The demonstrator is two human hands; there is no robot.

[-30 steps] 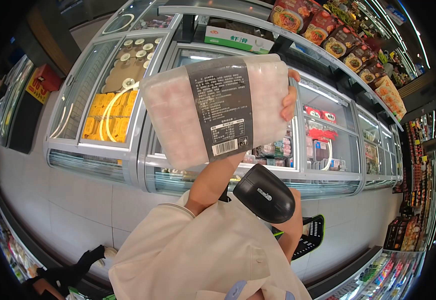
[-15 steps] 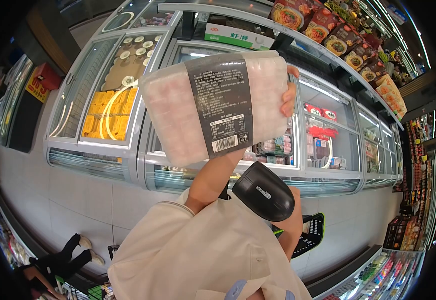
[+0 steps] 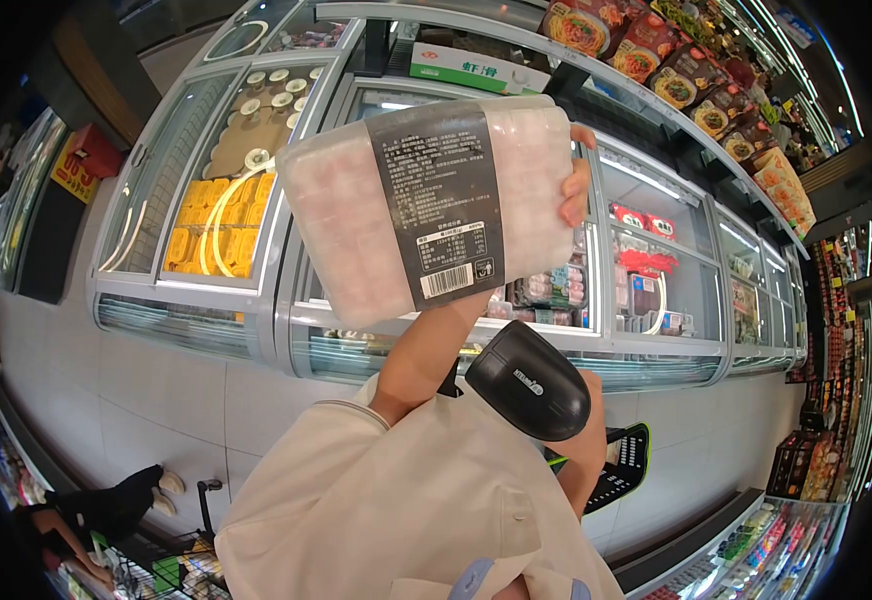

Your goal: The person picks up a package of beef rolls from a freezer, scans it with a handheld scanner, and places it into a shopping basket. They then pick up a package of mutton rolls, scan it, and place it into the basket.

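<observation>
A flat, plastic-wrapped pack of frozen pale pink meat, banded by a dark printed label with a barcode, is held up before me. My left hand supports it from behind, its fingertips curled around the right edge; the palm is hidden. Below the pack is a black barcode scanner, its rounded head towards me. My right hand is at the scanner, mostly covered by it, and its fingers do not show.
Glass-topped freezers stretch across in front, one holding yellow packs. Above is a shelf of food bags and a shrimp-paste box. A black-green basket is low right. Another person stands beside a cart lower left.
The pack has shifted slightly upward and its label tilts a little differently. The scanner has barely moved. At lower left the other person's legs have moved and more of the cart shows.
</observation>
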